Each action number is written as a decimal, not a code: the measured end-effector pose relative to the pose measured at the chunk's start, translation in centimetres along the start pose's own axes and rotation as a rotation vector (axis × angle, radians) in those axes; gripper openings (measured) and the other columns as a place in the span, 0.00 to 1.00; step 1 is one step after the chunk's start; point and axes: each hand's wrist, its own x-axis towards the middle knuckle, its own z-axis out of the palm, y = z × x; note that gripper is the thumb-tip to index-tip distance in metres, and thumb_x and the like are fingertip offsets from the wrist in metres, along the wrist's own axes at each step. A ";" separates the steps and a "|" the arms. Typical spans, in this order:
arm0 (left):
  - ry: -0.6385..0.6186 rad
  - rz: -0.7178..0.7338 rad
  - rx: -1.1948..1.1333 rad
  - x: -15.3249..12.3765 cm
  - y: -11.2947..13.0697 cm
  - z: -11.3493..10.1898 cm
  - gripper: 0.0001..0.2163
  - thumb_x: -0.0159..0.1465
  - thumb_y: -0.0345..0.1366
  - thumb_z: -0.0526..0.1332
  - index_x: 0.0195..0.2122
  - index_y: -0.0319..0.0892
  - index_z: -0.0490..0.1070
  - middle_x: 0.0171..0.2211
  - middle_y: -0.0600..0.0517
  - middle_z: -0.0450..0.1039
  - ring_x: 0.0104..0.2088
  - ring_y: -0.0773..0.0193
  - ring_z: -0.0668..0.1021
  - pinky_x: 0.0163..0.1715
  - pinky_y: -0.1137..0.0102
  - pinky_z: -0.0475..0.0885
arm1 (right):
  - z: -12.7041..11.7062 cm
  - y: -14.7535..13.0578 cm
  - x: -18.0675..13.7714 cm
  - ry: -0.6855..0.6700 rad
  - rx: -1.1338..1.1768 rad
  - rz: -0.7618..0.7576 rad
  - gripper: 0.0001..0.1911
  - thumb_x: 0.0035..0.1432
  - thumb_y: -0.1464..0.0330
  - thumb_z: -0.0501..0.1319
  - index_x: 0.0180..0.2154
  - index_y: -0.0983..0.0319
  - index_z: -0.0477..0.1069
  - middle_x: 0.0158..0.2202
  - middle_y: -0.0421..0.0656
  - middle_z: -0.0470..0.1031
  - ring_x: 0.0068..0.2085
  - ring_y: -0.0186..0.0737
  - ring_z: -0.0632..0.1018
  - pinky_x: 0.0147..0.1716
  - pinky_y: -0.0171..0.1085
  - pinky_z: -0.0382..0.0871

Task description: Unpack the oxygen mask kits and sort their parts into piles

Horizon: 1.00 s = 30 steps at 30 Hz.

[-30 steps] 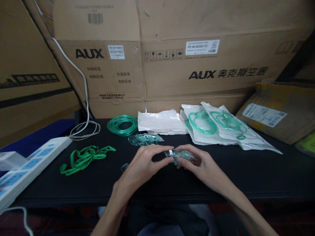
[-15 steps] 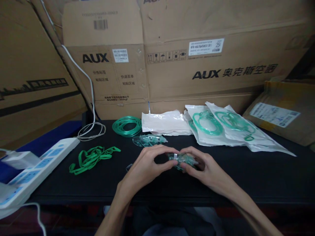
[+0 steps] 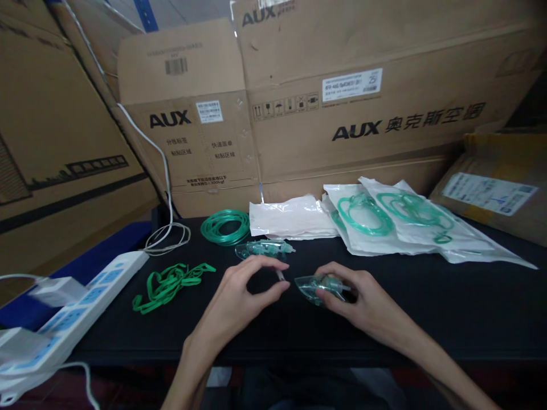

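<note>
My right hand (image 3: 363, 299) grips a clear oxygen mask (image 3: 314, 285) just above the black table (image 3: 448, 307), fingers curled round its right end. My left hand (image 3: 243, 290) is a short gap to the left of the mask. Its thumb and forefinger pinch a small pale strip (image 3: 280, 275). A second clear mask (image 3: 262, 249) lies on the table just beyond my left hand.
A coil of green tubing (image 3: 225, 226) and green elastic straps (image 3: 171, 282) lie to the left. White bags (image 3: 294, 216) and sealed mask packets (image 3: 384, 219) sit at the back. A white power strip (image 3: 85, 310) and white cable (image 3: 166, 239) are far left. Cardboard boxes (image 3: 363, 114) wall the rear.
My hands have parted: both were together on the mask, and now my left hand has drawn left with the small strip. The view has tilted upward slightly.
</note>
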 end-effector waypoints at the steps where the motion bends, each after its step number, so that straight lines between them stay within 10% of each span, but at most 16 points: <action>1: 0.007 -0.022 0.013 -0.5 -0.3 -0.6 0.08 0.65 0.36 0.67 0.45 0.49 0.74 0.46 0.57 0.80 0.47 0.64 0.80 0.50 0.68 0.72 | 0.0 0.0 0.0 -0.004 -0.002 -0.001 0.11 0.62 0.61 0.61 0.41 0.60 0.74 0.32 0.40 0.76 0.31 0.37 0.74 0.30 0.33 0.64; 8: -0.071 -0.019 0.202 -4.2 -3.0 -2.9 0.04 0.65 0.38 0.66 0.37 0.47 0.73 0.47 0.53 0.79 0.48 0.59 0.79 0.49 0.62 0.72 | -0.1 -0.2 -0.1 -0.024 0.004 -0.005 0.11 0.62 0.61 0.62 0.42 0.59 0.74 0.33 0.40 0.77 0.31 0.37 0.73 0.30 0.33 0.64; 19: -0.138 -0.121 0.342 -5.8 -4.6 -3.6 0.18 0.67 0.47 0.63 0.57 0.56 0.70 0.54 0.53 0.74 0.57 0.57 0.73 0.59 0.58 0.68 | -0.1 -0.1 -0.2 -0.032 -0.003 -0.011 0.12 0.63 0.59 0.61 0.45 0.58 0.74 0.38 0.42 0.80 0.37 0.41 0.77 0.33 0.35 0.66; 30: -0.153 -0.088 0.323 -5.8 -5.1 -3.5 0.14 0.68 0.46 0.62 0.53 0.55 0.74 0.51 0.56 0.78 0.54 0.60 0.77 0.59 0.61 0.69 | -0.2 0.1 -0.3 -0.063 0.000 0.005 0.15 0.64 0.57 0.61 0.47 0.57 0.74 0.39 0.42 0.79 0.39 0.43 0.78 0.37 0.36 0.69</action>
